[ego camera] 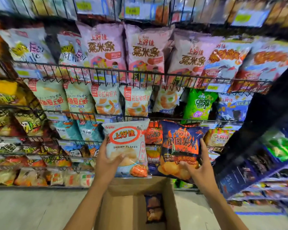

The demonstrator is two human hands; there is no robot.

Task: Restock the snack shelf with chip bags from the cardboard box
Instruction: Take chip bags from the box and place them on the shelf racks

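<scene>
My left hand (106, 161) grips a white shrimp flakes bag (129, 143) by its lower left side, held upright in front of the shelf. My right hand (198, 170) holds a dark blue chip bag with flame print (181, 143) at its lower right corner. Both bags hang side by side above the open cardboard box (123, 205), which stands on the floor below my arms. At least one more dark blue bag (154, 208) lies inside the box. The snack shelf (140, 73) fills the view behind.
Black wire racks hold rows of pink, green, blue and orange snack bags on several tiers. A second shelf unit with dark packets (264, 163) juts out at the right. Pale floor (32, 209) lies on both sides of the box.
</scene>
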